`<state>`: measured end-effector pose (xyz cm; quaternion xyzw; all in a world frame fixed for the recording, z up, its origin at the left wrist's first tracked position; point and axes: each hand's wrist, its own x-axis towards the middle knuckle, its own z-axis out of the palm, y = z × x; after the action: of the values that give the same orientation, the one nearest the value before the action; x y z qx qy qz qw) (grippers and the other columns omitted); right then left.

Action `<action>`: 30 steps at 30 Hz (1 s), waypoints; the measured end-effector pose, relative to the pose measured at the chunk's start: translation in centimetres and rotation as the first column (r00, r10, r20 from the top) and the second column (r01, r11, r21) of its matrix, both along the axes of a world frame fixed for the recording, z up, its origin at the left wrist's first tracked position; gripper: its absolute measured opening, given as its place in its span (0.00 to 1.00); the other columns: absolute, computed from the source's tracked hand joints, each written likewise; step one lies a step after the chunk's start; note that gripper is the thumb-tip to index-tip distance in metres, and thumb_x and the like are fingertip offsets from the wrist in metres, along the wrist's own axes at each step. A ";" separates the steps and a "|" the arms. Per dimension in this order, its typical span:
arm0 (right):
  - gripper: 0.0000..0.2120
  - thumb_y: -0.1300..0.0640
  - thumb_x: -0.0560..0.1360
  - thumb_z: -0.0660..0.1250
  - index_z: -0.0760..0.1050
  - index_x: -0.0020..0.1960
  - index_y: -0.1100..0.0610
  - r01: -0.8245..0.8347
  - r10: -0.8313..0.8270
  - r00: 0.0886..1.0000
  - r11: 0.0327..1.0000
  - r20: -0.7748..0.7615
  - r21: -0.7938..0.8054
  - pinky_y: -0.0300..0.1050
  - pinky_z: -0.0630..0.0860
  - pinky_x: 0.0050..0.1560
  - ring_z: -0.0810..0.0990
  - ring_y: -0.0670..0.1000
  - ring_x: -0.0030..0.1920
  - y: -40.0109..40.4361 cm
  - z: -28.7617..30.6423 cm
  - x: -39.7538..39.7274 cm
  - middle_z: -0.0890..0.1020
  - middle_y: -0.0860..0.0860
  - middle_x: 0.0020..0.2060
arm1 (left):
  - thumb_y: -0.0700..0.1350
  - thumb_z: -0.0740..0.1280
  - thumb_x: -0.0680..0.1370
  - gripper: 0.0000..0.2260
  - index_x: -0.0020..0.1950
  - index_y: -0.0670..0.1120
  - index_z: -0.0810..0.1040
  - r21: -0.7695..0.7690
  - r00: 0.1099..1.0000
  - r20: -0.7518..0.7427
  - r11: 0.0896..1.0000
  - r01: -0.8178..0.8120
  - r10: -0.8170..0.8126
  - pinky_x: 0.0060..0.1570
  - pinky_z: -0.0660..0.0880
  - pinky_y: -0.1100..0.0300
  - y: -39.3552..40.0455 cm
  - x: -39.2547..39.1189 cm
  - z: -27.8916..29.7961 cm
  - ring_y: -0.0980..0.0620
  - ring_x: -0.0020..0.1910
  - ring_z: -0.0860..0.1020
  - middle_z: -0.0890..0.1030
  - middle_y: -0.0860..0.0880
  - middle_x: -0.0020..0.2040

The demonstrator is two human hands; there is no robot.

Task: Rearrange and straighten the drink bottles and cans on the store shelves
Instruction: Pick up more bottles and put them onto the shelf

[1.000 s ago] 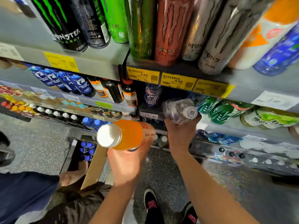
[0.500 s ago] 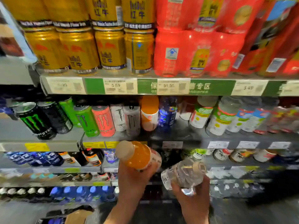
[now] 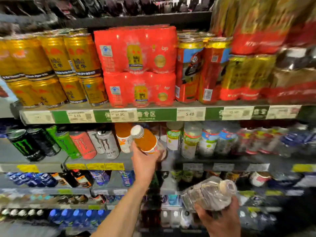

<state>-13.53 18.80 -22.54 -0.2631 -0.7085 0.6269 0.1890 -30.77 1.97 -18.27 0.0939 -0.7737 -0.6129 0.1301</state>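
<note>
Orange bottle [image 3: 145, 142], gripped tilted by left hand [image 3: 145, 161], nears shelf edge [image 3: 119, 165]; right hand [image 3: 220, 218] clasps clear bottle [image 3: 208, 195].

Bright, even store light fell from above, with glare streaks on the gold cans [image 3: 51, 65]. Motion blur smeared the right side and lower shelves; wide-angle distortion bowed the shelf edges.

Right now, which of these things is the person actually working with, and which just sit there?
In use:
- orange bottle in left hand
- clear bottle in right hand

Just sitting:
- gold cans
- red packs
- black cans
</note>
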 end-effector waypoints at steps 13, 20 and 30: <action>0.41 0.62 0.46 0.83 0.77 0.59 0.55 -0.059 0.066 0.996 0.992 -0.057 0.114 0.19 0.67 0.47 0.74 0.24 0.39 5.2 -2.6 -1.5 0.76 0.21 0.40 | 0.40 0.80 0.66 0.29 0.62 0.49 0.71 -0.188 0.999 -0.030 0.982 -0.022 0.016 0.46 0.67 0.69 4.1 -2.8 -2.4 0.54 0.50 0.78 0.79 0.52 0.54; 0.35 0.50 0.54 0.85 0.71 0.55 0.42 -0.220 0.221 0.975 0.975 -0.023 0.042 0.30 0.78 0.45 0.81 0.37 0.47 6.7 -2.6 -0.9 0.82 0.47 0.50 | 0.41 0.81 0.67 0.30 0.64 0.47 0.70 -0.178 0.999 -0.033 0.983 -0.033 0.027 0.57 0.75 0.55 4.7 -3.4 -3.4 0.50 0.56 0.79 0.79 0.47 0.58; 0.30 0.57 0.64 0.82 0.73 0.60 0.41 -0.113 0.118 0.992 0.987 -0.043 0.111 0.29 0.73 0.51 0.79 0.37 0.53 5.8 -1.4 1.6 0.80 0.33 0.53 | 0.49 0.77 0.72 0.14 0.51 0.48 0.75 -0.002 0.971 -0.126 0.979 0.206 -0.204 0.49 0.74 0.59 8.1 5.7 -1.4 0.50 0.43 0.76 0.77 0.47 0.44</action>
<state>-11.90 24.61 -23.94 -0.1953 -0.7506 0.6039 0.1838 -25.07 10.03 -19.66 -0.0246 -0.7660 -0.6322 0.1141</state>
